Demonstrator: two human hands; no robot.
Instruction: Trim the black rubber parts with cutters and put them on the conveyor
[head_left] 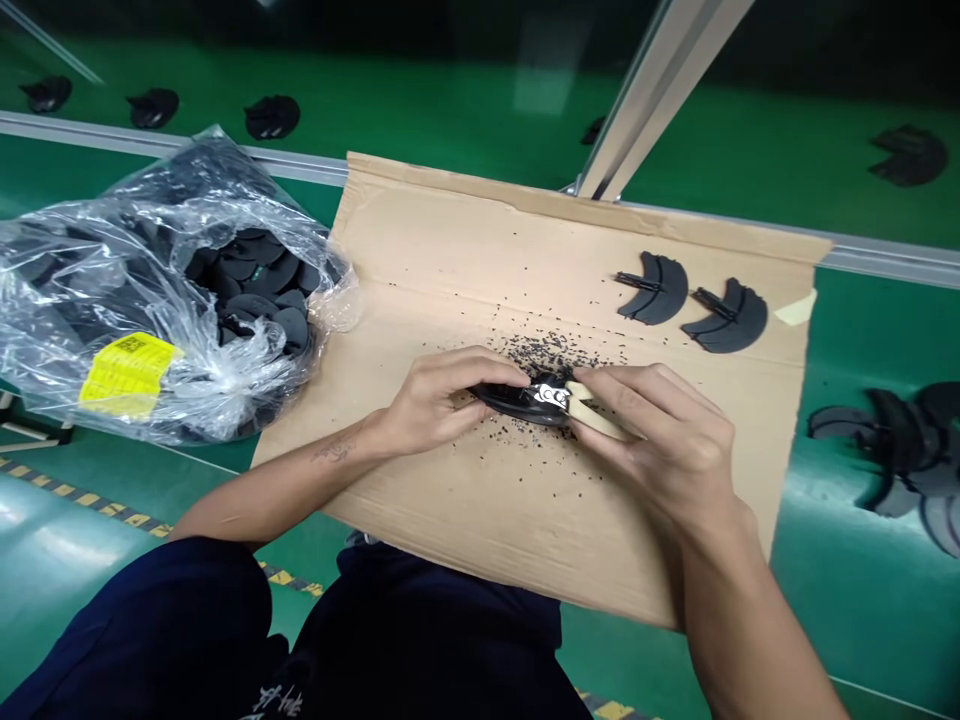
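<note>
Over the cardboard sheet (450, 510), my left hand (431, 400) grips a glossy black curved plastic part (514, 402). Closed around the cream handles of small metal nippers (553, 395) is my right hand (667, 430). The jaws of the nippers meet the part's right end; whether they are biting into it is too small to tell. Black plastic scraps (551, 348) lie scattered around and beneath both hands. Two matching black parts, a left one (664, 290) and a right one (735, 318), rest farther back on the cardboard.
A clear plastic bag (67, 270) full of black parts, with a yellow label (129, 374), stands at left. More black parts (896, 445) are piled on the green surface at right. A metal post (652, 100) rises behind the cardboard.
</note>
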